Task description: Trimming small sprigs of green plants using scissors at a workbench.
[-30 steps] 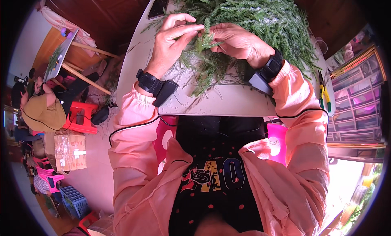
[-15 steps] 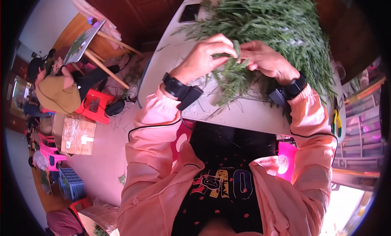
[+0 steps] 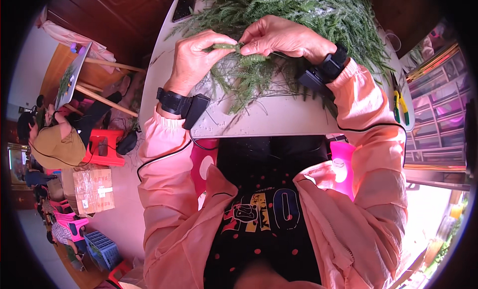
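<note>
Above the table's near half, my left hand and my right hand meet, both closed on a green needle-leaved sprig. The left thumb and fingers pinch one end, pointing it sideways. My right fingers grip it where it joins more greenery, partly hiding the joint. Below my hands hang or lie feathery green branches; which of them belong to the held piece I cannot tell. Just beyond, a large heap of similar green branches, dusted white in places, covers the far side of the table.
The white table has its near edge at my lap. A black phone lies at the far left. Yellow-green handled pliers rest by the right edge, near clear drawers. A person, a red stool and a carton are leftward.
My view has shifted, and the table sits higher and further left. My hands have drawn slightly apart, with the right hand now over the sprig and the pinched end turned sideways.
</note>
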`<state>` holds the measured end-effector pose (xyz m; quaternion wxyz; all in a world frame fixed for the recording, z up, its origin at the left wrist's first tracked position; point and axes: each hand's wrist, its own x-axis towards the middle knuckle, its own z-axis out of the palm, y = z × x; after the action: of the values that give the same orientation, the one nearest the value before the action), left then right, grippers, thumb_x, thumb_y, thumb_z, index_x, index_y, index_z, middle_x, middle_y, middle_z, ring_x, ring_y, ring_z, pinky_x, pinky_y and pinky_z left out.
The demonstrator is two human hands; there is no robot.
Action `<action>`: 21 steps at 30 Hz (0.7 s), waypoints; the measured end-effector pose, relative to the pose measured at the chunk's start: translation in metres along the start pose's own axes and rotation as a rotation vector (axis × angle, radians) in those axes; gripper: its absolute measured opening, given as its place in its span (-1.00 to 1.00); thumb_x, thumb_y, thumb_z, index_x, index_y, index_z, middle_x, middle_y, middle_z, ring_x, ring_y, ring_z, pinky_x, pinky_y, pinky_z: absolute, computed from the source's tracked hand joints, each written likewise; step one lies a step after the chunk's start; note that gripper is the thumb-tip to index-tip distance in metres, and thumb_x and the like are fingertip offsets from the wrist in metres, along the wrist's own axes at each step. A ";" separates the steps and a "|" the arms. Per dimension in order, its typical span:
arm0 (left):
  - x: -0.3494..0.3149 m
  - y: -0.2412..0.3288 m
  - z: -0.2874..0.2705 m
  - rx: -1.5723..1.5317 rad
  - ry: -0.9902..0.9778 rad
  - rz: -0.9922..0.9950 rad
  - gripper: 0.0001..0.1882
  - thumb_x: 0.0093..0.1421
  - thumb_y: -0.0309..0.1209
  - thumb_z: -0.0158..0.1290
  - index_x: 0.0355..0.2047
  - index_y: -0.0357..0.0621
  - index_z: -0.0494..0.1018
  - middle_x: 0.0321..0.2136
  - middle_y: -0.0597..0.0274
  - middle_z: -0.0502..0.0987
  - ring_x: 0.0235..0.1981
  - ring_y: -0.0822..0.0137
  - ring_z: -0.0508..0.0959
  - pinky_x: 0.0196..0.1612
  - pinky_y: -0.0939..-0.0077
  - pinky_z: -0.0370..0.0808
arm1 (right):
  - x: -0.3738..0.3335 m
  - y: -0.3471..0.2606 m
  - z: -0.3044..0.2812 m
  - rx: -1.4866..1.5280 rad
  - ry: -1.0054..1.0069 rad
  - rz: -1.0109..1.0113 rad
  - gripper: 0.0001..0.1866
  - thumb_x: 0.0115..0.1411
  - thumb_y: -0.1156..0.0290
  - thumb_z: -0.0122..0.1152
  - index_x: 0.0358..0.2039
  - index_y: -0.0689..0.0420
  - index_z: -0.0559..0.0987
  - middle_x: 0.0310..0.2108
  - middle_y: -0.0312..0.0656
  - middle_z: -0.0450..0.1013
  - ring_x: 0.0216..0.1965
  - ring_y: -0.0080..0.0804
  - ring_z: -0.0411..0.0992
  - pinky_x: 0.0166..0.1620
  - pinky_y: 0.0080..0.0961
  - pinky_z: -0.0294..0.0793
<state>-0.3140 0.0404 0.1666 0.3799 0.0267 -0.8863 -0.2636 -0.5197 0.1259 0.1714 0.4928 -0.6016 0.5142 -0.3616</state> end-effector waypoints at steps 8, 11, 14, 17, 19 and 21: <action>-0.006 -0.023 0.003 -0.925 -0.015 -0.755 -0.91 0.09 -0.49 0.18 -0.44 -0.26 0.52 -0.45 0.28 0.54 -0.43 0.42 0.54 -0.34 0.65 0.44 | -0.007 -0.007 0.028 -0.627 0.276 -0.348 -0.83 0.04 0.44 0.32 -0.37 0.24 0.58 -0.53 -0.23 0.50 -0.48 -0.56 0.44 -0.39 -0.55 0.42; -0.005 -0.024 -0.005 -1.015 -0.088 -0.865 -0.88 0.13 -0.44 0.14 -0.43 -0.26 0.50 -0.48 0.29 0.50 -0.43 0.42 0.53 -0.28 0.58 0.43 | -0.013 -0.013 0.042 -0.797 0.357 -0.445 -0.84 0.04 0.47 0.31 -0.36 0.23 0.57 -0.50 -0.16 0.51 -0.45 -0.51 0.48 -0.37 -0.54 0.45; -0.003 -0.020 -0.009 -1.033 -0.043 -0.822 -0.87 0.15 -0.44 0.12 -0.39 -0.28 0.51 -0.44 0.26 0.52 -0.39 0.42 0.53 -0.27 0.57 0.44 | -0.014 -0.022 0.051 -0.672 0.550 -0.411 -0.87 0.04 0.49 0.30 -0.38 0.20 0.57 -0.46 -0.17 0.51 -0.46 -0.45 0.50 -0.38 -0.55 0.48; -0.001 -0.012 -0.006 -1.013 0.013 -0.761 -0.85 0.17 -0.42 0.10 -0.35 -0.29 0.52 -0.40 0.24 0.54 -0.37 0.43 0.54 -0.27 0.58 0.44 | -0.013 -0.021 0.050 -0.621 0.574 -0.480 -0.86 0.04 0.51 0.29 -0.34 0.18 0.58 -0.44 -0.17 0.51 -0.46 -0.41 0.51 -0.39 -0.58 0.48; 0.001 -0.007 -0.002 -0.957 0.067 -0.691 -0.82 0.19 -0.41 0.08 -0.31 -0.30 0.53 -0.37 0.22 0.55 -0.36 0.44 0.54 -0.28 0.62 0.44 | -0.012 -0.021 0.048 -0.597 0.585 -0.517 -0.85 0.04 0.52 0.29 -0.33 0.17 0.59 -0.43 -0.18 0.51 -0.46 -0.40 0.51 -0.40 -0.59 0.49; 0.000 -0.010 0.001 -0.899 0.063 -0.659 -0.81 0.20 -0.40 0.08 -0.29 -0.31 0.53 -0.37 0.22 0.56 -0.36 0.44 0.55 -0.28 0.63 0.44 | -0.011 -0.020 0.044 -0.706 0.622 -0.633 -0.83 0.05 0.53 0.27 -0.29 0.16 0.59 -0.41 -0.18 0.51 -0.44 -0.36 0.52 -0.39 -0.59 0.50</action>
<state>-0.3161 0.0323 0.1612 0.2777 0.1457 -0.6194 -0.7198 -0.4751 0.1460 0.1805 -0.0455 -0.7199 0.5194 -0.4581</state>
